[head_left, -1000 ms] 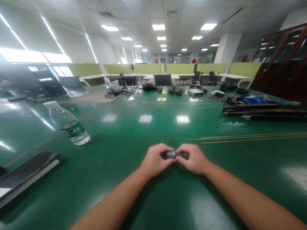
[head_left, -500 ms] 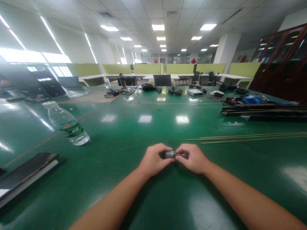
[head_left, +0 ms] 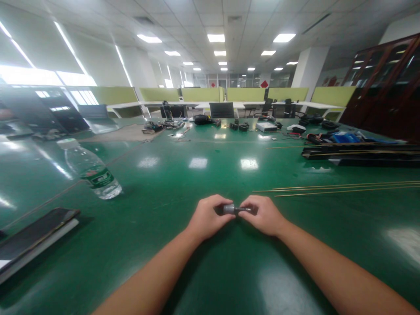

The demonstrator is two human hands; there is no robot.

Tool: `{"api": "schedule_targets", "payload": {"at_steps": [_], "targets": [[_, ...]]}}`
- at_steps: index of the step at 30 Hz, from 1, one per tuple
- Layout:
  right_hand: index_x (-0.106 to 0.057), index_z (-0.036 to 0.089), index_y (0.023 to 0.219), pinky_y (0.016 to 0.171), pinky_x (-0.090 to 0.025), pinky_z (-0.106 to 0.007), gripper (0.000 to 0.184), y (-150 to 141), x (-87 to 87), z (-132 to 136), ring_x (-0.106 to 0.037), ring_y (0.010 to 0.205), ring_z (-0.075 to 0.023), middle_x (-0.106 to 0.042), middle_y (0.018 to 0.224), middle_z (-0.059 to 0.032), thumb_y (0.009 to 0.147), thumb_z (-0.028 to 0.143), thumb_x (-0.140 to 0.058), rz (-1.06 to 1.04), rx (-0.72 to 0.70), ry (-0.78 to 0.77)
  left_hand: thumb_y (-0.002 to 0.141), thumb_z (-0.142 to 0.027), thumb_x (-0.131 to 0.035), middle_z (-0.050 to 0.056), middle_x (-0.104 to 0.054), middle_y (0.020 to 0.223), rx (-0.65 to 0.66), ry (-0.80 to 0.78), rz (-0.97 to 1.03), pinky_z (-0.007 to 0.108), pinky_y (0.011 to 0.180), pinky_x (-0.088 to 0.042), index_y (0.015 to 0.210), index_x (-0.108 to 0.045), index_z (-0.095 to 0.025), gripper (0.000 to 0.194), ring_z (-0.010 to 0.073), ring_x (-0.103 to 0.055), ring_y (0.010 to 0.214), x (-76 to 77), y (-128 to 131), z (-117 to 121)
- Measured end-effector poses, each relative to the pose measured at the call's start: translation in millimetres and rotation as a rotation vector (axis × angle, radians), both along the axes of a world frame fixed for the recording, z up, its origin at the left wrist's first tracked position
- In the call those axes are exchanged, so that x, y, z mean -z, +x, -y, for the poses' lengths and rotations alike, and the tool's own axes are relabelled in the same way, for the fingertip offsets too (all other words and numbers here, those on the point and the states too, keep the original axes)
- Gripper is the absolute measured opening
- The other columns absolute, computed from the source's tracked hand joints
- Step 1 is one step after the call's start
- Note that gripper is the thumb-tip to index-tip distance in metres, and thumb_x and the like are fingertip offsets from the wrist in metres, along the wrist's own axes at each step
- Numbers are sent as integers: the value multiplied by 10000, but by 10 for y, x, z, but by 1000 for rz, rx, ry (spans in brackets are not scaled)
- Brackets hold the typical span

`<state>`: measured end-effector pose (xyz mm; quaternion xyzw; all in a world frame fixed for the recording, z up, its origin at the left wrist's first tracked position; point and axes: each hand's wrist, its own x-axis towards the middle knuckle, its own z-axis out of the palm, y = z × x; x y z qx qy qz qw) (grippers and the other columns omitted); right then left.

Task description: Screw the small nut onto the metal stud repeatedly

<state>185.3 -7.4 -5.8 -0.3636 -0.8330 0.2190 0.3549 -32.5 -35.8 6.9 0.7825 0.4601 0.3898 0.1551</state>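
My left hand is closed, thumb and fingers pinching a small grey metal cylinder. A thin dark metal rod runs out of the cylinder's right end. My right hand pinches this rod between thumb and fingertips. The rod lies roughly level and in line with the cylinder. Both hands are close together, low over the green tabletop. Fingers cover part of the cylinder's left end. Whether the two pieces are joined, I cannot tell.
To the left stands a clear water bottle with a green label, beyond a dark flat case or notebook. Several thin brass-coloured rods lie at right, near long black pieces. Electronic parts and cables line the far side.
My left hand has shifted slightly left with the cylinder. A little more of the rod shows between the cylinder and my right fingertips. The right hand has hardly moved.
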Motion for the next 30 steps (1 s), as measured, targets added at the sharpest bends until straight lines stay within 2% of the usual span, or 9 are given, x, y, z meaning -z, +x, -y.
{"api": "schedule_targets", "payload": {"at_steps": [10, 17, 20, 22, 24, 27, 28, 30], "targets": [[-730, 188, 812, 622, -424, -262, 47, 18, 11, -29, -597, 658, -159, -690, 736, -16, 778, 218, -723, 1, 42, -4, 704, -248, -806, 38, -733, 912, -31, -13, -6, 312, 779, -523, 957, -728, -210, 267, 188, -672, 831, -10, -53, -29], [-730, 176, 802, 616, -419, -261, 57, 39, -8, -61, -593, 648, -157, -685, 718, -18, 784, 228, -714, 28, 77, -28, 702, -249, -805, 26, -730, 928, -66, -83, -19, 285, 754, -512, 976, -729, -219, 287, 172, -657, 821, -24, -124, -64], [-730, 172, 802, 624, -433, -261, 61, 49, -4, -73, -600, 649, -156, -693, 725, -21, 774, 225, -716, 11, 80, -64, 700, -324, -807, 27, -729, 932, -160, -85, -6, 302, 768, -506, 972, -732, -225, 299, 185, -650, 828, -83, -191, -86], [-731, 168, 803, 616, -440, -256, 68, 49, 15, -89, -600, 643, -153, -695, 720, -22, 771, 225, -713, -5, 73, -115, 699, -406, -799, 36, -725, 905, -299, -87, 68, 319, 768, -500, 970, -729, -214, 340, 195, -643, 809, -154, -246, -90], [-730, 159, 794, 600, -440, -249, 76, 43, 42, -110, -597, 628, -150, -692, 708, -24, 768, 228, -710, -20, 73, -164, 713, -470, -770, 46, -719, 904, -413, -115, 259, 315, 761, -500, 1022, -710, -194, 418, 192, -641, 796, -240, -313, -73], [-732, 157, 795, 600, -443, -247, 85, 33, 74, -132, -597, 631, -149, -693, 707, -23, 768, 233, -707, -39, 73, -185, 752, -507, -718, 38, -706, 947, -446, -170, 601, 277, 767, -505, 1169, -650, -194, 526, 157, -638, 791, -364, -465, 37], [-731, 158, 796, 603, -444, -247, 85, 30, 80, -134, -598, 633, -149, -693, 707, -22, 768, 235, -706, -45, 71, -183, 757, -513, -708, 35, -703, 964, -440, -188, 668, 268, 778, -509, 1178, -645, -197, 530, 148, -638, 795, -399, -535, 105], [-731, 161, 796, 605, -445, -246, 84, 23, 85, -131, -597, 635, -148, -692, 707, -20, 766, 236, -705, -51, 68, -176, 741, -516, -717, 34, -707, 981, -460, -235, 682, 264, 793, -519, 1124, -667, -200, 499, 150, -650, 807, -455, -716, 296]]}}
